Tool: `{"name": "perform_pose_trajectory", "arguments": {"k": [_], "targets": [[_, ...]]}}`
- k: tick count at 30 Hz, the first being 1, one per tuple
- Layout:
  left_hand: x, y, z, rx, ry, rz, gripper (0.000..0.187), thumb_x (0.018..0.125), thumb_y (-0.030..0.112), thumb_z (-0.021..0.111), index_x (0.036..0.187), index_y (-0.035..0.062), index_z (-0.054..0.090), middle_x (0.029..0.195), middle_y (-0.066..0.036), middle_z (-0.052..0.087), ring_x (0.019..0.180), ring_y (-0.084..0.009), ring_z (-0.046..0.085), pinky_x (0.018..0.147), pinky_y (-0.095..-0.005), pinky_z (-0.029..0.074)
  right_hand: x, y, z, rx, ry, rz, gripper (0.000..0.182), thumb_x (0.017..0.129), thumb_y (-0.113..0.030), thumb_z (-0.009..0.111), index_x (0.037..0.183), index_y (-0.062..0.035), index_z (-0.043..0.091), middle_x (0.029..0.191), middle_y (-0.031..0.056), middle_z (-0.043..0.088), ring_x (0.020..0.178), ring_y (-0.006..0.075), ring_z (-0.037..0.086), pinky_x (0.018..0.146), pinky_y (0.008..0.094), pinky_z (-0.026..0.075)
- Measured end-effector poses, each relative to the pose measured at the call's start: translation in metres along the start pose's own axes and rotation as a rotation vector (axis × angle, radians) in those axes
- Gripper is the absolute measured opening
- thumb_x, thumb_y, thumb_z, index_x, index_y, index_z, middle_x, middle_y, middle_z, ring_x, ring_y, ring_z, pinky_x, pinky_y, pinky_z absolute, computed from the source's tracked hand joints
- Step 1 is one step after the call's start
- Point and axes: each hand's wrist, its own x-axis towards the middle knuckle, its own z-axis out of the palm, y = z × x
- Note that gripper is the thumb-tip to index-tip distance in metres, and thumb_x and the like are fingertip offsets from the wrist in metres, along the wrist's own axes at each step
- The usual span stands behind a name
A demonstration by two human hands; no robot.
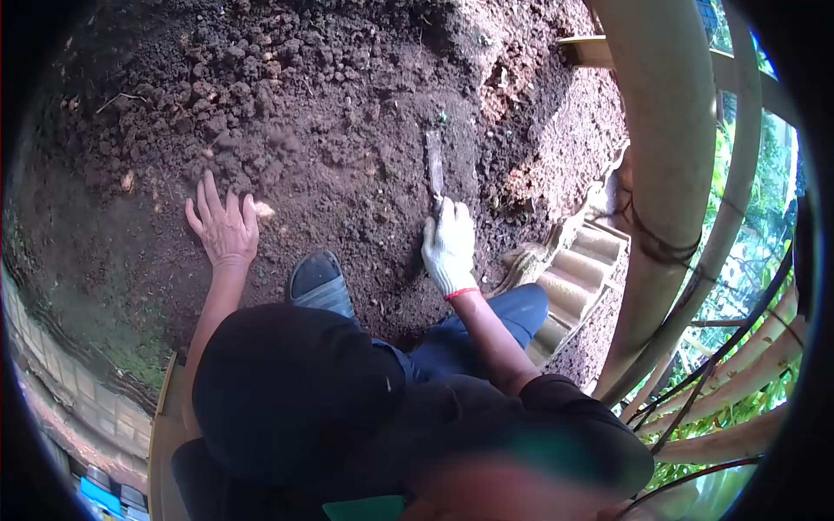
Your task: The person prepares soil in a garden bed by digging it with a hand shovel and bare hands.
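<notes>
My left hand is bare and rests on the dark soil, its fingers spread and nothing in them. To the right, my right hand wears a white knit glove with a red cuff edge. Its fingers are wrapped round the handle of a trowel, whose narrow, soil-smeared blade points away from me and lies against the ground. The handle is mostly hidden by the glove. A tiny green plant stands just past the blade tip.
A sandalled foot stands between my hands. Ridged tiles lie at the right, beside thick curved poles. Clumped soil spreads at the upper left. Paving runs along the lower left edge.
</notes>
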Motion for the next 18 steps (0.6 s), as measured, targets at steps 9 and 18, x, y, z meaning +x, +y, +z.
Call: {"name": "perform_pose_trajectory", "arguments": {"k": [9,18], "targets": [[0.001,-0.074,-0.008,-0.119,0.444,-0.196,0.046,0.098,0.035,0.059,0.138,0.0110,0.061,0.155,-0.023,0.038,0.147,-0.0419,0.033,0.119,-0.0638,0.021,0.057,-0.039,-0.079,0.775,-0.143,0.415,0.031,0.093,-0.013,0.062,0.122,-0.0020,0.067,0.086,0.0080,0.069,0.061,0.0108,0.063,0.053,0.0260,0.053],[-0.010,-0.100,0.014,0.159,0.275,-0.404,0.066,0.105,0.050,0.044,0.159,0.0133,0.036,0.162,-0.020,0.033,0.148,-0.0518,0.027,0.118,-0.0676,0.021,0.095,-0.040,-0.112,0.363,-0.239,0.036,0.047,0.091,-0.019,0.060,0.137,-0.0068,0.061,0.097,0.0132,0.073,0.077,0.0248,0.071,0.071,0.0374,0.055]]}}
